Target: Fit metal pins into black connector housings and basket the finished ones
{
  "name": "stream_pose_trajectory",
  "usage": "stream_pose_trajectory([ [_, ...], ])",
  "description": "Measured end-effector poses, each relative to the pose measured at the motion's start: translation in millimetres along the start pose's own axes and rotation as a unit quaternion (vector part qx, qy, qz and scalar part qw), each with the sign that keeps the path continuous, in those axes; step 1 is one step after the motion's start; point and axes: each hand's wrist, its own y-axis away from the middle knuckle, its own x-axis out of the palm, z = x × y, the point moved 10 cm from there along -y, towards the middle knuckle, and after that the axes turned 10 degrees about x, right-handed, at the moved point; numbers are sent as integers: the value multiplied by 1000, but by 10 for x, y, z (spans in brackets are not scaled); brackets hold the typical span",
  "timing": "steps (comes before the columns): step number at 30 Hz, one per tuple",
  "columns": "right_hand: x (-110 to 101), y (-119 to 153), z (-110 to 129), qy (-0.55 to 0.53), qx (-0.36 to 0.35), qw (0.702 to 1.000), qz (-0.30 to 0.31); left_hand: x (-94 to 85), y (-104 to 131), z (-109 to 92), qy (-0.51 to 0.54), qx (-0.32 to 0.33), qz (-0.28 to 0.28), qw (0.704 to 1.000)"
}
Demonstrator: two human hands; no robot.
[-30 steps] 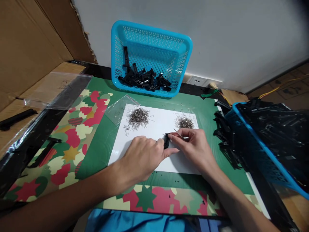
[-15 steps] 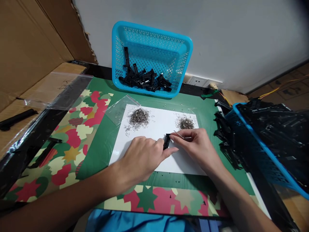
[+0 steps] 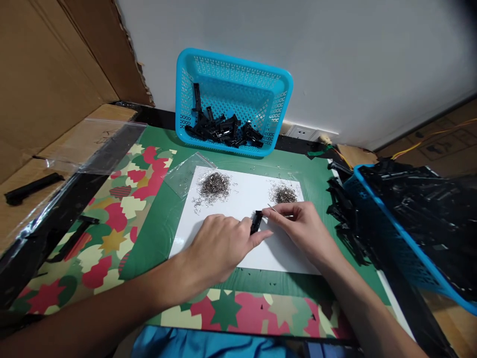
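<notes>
Between the thumb and fingers of my left hand (image 3: pixel 223 243) is a small black plastic part (image 3: pixel 256 222), held over a white sheet (image 3: pixel 246 191). My right hand (image 3: pixel 298 223) is closed, its thumb and index fingertip touching the upper end of that part. A thin metal pin-like tool (image 3: pixel 275 209) sticks out from the right fingers; most of it is hidden. Any tiny piece in the right fingertips is too small to make out. Behind the hands, small metal springs or clips lie in a larger pile (image 3: pixel 215 186) at the left and a smaller pile (image 3: pixel 283 194) at the right.
A blue basket (image 3: pixel 234 62) with several black parts leans against the wall. Another blue basket (image 3: pixel 406 228), heaped with black parts, stands at the right beside loose black parts (image 3: pixel 345 214). Clear plastic bags (image 3: pixel 188 174) lie left. A power socket (image 3: pixel 301 132) is at the back.
The view has shifted slightly, so the baskets and sheet appear a little lower. Both hands keep their hold, with only slight movement of the right fingers at the black part.
</notes>
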Motion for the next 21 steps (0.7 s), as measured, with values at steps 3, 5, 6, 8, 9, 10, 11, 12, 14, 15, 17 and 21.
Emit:
stream_pose_trajectory([
  [3,1,4,-14,11,15,1000,3,-3,5,-10,-8,6,-6,1000],
  [5,7,7,18,21,6,1000,3,-7,8,-20,-15,11,-10,1000],
  [6,6,9,41,26,-1,1000,-2,-8,9,-26,-19,15,-11,1000],
  [8,1,15,81,33,-15,999,-14,-10,9,-41,-29,23,-12,999],
  [9,-1,19,97,36,-21,999,-19,-10,9,-46,-32,26,-12,999],
  [10,-3,24,110,39,-28,999,-24,-9,9,-48,-34,27,-11,999],
  [11,0,28,117,42,-33,998,-26,-7,9,-49,-33,27,-10,999],
  [12,2,32,121,47,-36,998,-28,-5,9,-49,-30,27,-9,999],
  [14,6,40,122,55,-43,997,-30,-3,9,-51,-25,29,-8,999],
  [15,5,44,122,58,-46,997,-32,-4,9,-51,-25,29,-9,999],
  [17,-2,55,130,69,-54,995,-40,-6,12,-49,-27,29,-11,999],
  [21,-5,88,189,102,-85,990,-50,7,18,-34,-23,24,-10,999],
])
